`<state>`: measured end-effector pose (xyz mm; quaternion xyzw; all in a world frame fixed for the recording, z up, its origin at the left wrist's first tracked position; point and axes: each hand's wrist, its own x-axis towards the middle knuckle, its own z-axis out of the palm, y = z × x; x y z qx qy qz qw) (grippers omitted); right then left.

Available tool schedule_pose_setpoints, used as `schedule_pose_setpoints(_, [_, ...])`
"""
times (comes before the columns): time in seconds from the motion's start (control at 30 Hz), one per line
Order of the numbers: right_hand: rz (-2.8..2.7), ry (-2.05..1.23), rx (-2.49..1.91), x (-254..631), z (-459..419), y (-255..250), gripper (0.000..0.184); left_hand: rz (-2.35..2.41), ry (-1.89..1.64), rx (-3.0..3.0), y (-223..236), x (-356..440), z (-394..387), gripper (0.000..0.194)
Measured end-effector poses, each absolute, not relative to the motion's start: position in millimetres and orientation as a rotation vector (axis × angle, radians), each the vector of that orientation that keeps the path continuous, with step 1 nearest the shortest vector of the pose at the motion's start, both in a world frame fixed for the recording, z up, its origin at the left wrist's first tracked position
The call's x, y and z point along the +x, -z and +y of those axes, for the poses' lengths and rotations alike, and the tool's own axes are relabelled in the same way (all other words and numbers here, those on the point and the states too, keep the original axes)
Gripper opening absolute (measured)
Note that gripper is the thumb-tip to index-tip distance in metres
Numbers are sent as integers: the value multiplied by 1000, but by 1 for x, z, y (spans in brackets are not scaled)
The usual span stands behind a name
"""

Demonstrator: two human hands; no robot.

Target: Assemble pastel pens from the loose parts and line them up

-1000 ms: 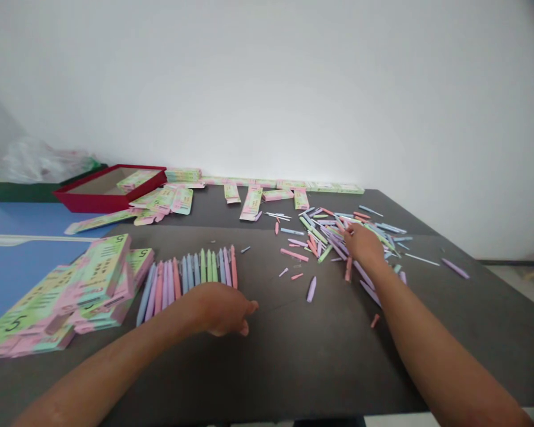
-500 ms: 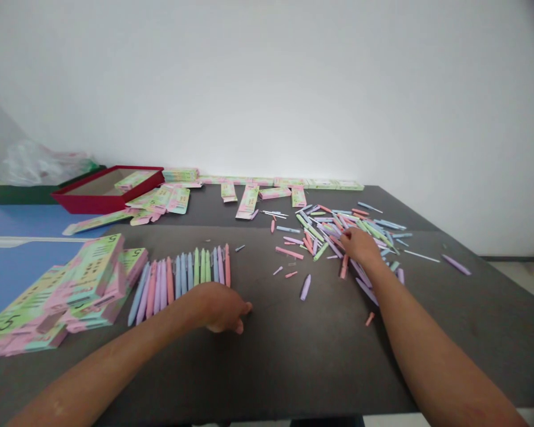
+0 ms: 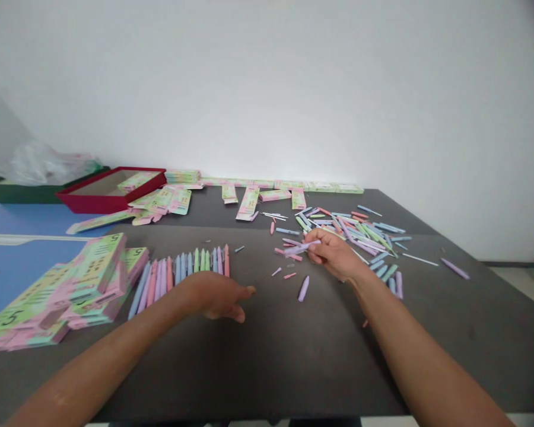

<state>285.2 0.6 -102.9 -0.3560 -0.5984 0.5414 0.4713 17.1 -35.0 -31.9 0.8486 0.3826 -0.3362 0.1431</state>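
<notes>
Head view: R hand point(image 3: 333, 255) w/ fingers pinching lilac pen point(image 3: 300, 247) against thumb, at edge of loose pen pile point(image 3: 360, 237) on dark table point(image 3: 320, 362). L hand point(image 3: 218, 296), fingers loosely curled, just right of pastel pen row point(image 3: 182, 276); pink-green card boxes point(image 3: 93, 279) further left.

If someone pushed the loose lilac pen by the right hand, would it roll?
Probably yes, a little: the lilac pen looks round-barrelled on a flat tabletop. It likely feels stiff and light, since the similar pen held in the right hand looks straight, not bending.
</notes>
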Motion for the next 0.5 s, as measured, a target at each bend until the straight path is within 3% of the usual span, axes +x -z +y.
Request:
schedule_pose_setpoints(0.3, [-1797,-1414,-878,213,-28,88,14,1170,617,2546,17,27,-25,85])
schedule_pose_setpoints(0.5, [-2029,-883,-812,177,-51,88,9,1063,674,2587,28,22,-15,49])
